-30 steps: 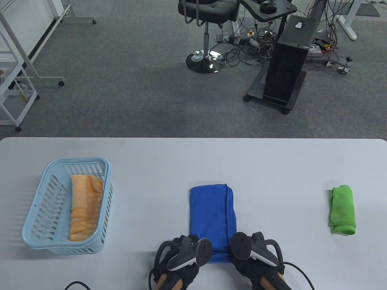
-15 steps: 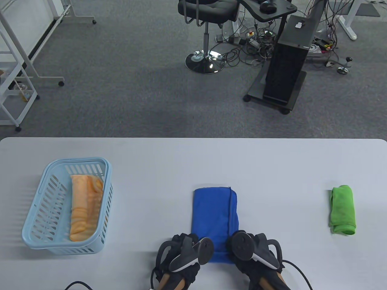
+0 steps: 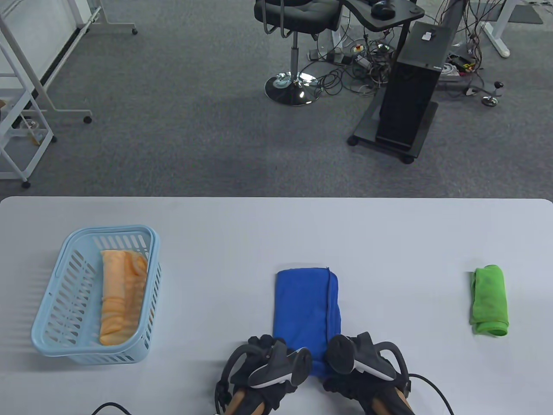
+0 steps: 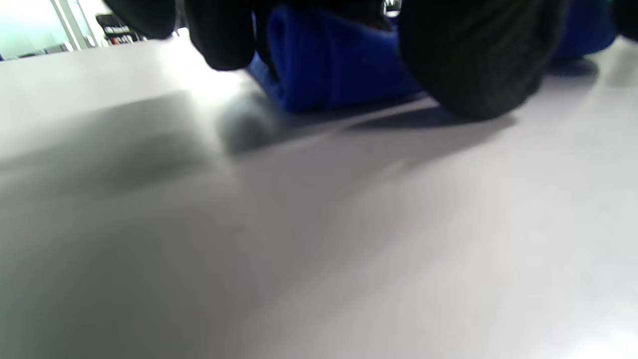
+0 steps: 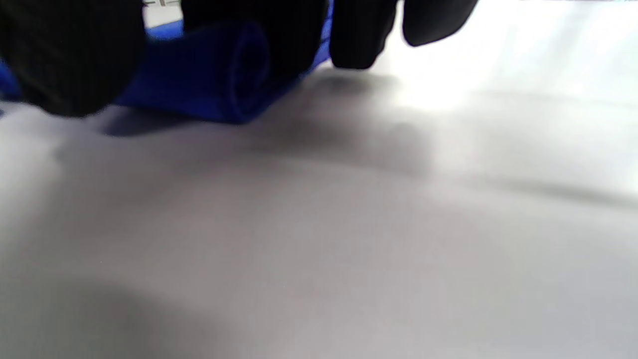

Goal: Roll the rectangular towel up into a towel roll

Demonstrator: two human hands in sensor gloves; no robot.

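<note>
A blue folded rectangular towel (image 3: pixel 306 307) lies lengthwise at the table's middle front. Its near end is curled into a small roll, seen in the left wrist view (image 4: pixel 329 65) and the right wrist view (image 5: pixel 209 75). My left hand (image 3: pixel 276 359) grips the roll's left end and my right hand (image 3: pixel 350 356) grips its right end. Black gloved fingers (image 4: pixel 473 55) wrap over the rolled edge in both wrist views. The trackers hide the fingers in the table view.
A light blue basket (image 3: pixel 65 341) at the left holds a rolled orange towel (image 3: pixel 121 298). A folded green towel (image 3: pixel 490 300) lies at the right. The grey table (image 3: pixel 242 242) stretches beyond the towel. A cable (image 3: pixel 108 407) lies at the front edge.
The towel's far end shifted slightly right and toward me. Both hands closed in on the near end, which is now curled up into a small roll.
</note>
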